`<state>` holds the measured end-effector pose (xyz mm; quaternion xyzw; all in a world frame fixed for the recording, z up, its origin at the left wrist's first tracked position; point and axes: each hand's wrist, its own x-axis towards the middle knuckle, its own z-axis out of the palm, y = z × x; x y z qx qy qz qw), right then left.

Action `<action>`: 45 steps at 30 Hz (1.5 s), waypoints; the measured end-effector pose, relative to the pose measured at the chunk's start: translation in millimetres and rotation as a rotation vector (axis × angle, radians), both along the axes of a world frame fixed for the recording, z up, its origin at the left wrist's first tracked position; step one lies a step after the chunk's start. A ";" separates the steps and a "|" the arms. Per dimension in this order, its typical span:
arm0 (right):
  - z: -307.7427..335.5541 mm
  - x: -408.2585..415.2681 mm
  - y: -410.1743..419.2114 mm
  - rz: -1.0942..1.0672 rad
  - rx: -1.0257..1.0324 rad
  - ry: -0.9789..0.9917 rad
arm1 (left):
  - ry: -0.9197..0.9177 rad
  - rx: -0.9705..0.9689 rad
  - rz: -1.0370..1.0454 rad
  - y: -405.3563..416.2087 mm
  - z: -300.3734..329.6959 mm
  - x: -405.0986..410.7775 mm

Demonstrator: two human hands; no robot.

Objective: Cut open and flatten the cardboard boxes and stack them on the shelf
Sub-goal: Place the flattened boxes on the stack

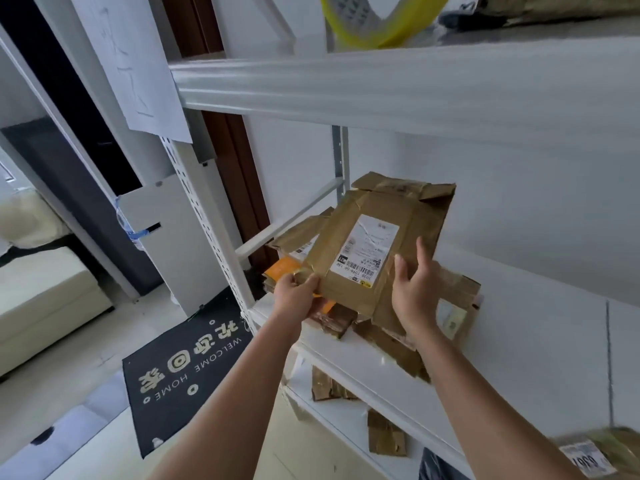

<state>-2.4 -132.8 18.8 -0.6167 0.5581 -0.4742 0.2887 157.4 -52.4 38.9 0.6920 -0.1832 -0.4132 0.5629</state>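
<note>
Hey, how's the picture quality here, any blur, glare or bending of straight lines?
Head view: wide-angle bending bows the shelf beam; the tape roll and the box at the lower right corner are blurred; the flattened box is fairly sharp, with soft glare on its label.

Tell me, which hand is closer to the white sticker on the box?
The right hand. Its fingers reach up just beside the white sticker. The left hand pinches the flattened box at its lower left corner, farther from it.
</note>
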 end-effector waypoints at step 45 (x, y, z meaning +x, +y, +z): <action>-28.0 135.4 -44.6 -0.121 0.276 0.147 | -2.108 -0.060 -1.209 -143.0 -71.4 170.4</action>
